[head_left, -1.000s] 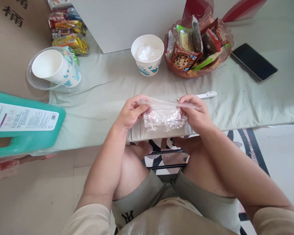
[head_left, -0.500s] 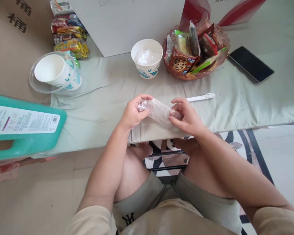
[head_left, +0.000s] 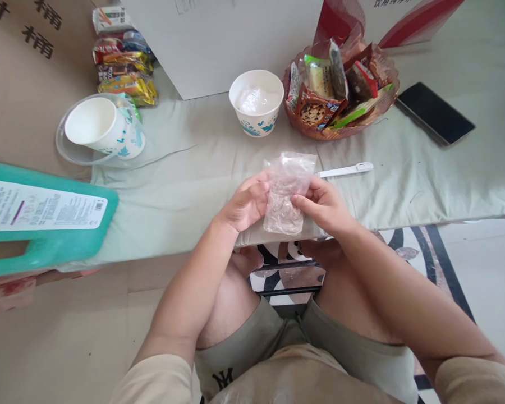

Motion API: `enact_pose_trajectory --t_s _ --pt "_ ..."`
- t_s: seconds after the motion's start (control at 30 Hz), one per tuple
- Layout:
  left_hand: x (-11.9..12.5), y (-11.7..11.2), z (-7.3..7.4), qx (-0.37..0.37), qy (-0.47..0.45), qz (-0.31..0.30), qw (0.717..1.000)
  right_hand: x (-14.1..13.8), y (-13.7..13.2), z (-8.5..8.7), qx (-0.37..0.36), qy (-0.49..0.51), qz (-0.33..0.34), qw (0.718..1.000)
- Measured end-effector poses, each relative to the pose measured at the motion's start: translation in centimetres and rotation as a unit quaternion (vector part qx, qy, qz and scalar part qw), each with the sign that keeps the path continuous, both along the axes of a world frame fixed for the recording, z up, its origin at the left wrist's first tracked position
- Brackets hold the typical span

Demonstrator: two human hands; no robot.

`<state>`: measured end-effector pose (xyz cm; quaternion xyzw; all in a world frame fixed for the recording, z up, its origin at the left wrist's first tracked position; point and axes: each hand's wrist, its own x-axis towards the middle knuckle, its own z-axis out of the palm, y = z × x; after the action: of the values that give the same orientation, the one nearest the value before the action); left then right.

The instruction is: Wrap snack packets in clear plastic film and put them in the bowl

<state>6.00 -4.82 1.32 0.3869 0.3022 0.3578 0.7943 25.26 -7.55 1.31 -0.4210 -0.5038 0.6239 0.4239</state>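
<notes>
Over the front edge of the cloth-covered table, a crumpled clear plastic bag (head_left: 287, 188) hangs between my hands. My right hand (head_left: 326, 205) pinches its right side, the thumb lying on the front. At the bag's left edge, my left hand (head_left: 249, 203) has its fingers curled against the plastic; some fingertips are hidden behind it. Just beyond my right hand lies a slim white plastic tool (head_left: 347, 170), one end concealed by the bag and hand. Farther back stands a white paper cup (head_left: 258, 124) with blue print, holding crumpled clear plastic.
A pink glass bowl (head_left: 334, 133) of wrapped snacks sits beside a black phone (head_left: 440, 114). On the left are a paper cup (head_left: 130, 134) tilted in a clear bowl (head_left: 63, 147), stacked snack packs (head_left: 126, 67) and a green container (head_left: 96, 238). A white box (head_left: 219, 45) stands behind.
The bag has turned from slanting sideways to upright and is spread flatter. My left hand has moved lower along its left edge, while my right hand keeps its pinch.
</notes>
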Motion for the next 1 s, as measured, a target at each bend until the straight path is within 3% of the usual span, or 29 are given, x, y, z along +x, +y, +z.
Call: enact_pose_trajectory --t_s 0.1,0.2,0.3,0.47,0.57,0.77,0.9,1.0 --pt "0.6 -0.2 0.1 -0.025 0.033 0.005 0.999 0.1 0.1 -0.2 -0.002 -0.023 -0.019 1.0" --pt "0.7 -0.3 0.0 0.051 0.119 0.051 0.99 0.3 -0.1 -0.5 -0.009 -0.034 -0.012 0.999" --pt "0.5 -0.3 -0.3 0.11 0.175 0.059 0.977 0.4 -0.2 -0.7 -0.027 -0.024 -0.01 0.999" --pt "0.3 -0.3 -0.2 0.105 0.108 0.075 0.986 0.7 0.0 -1.1 0.013 -0.009 -0.084 0.996" --pt "0.2 -0.2 0.0 0.099 0.101 0.055 0.988 1.0 0.0 -1.1 0.006 -0.015 -0.082 0.996" --pt "0.6 0.1 -0.4 0.175 0.218 0.123 0.952 1.0 0.0 -0.9 0.048 -0.122 -0.078 0.988" --pt "1.2 0.1 -0.6 0.144 0.189 0.156 0.959 0.3 0.1 -1.2 0.047 -0.088 -0.064 0.993" --pt "1.4 0.1 -0.6 0.095 0.157 0.141 0.973 -0.1 0.3 -1.3 0.041 -0.073 -0.076 0.994"
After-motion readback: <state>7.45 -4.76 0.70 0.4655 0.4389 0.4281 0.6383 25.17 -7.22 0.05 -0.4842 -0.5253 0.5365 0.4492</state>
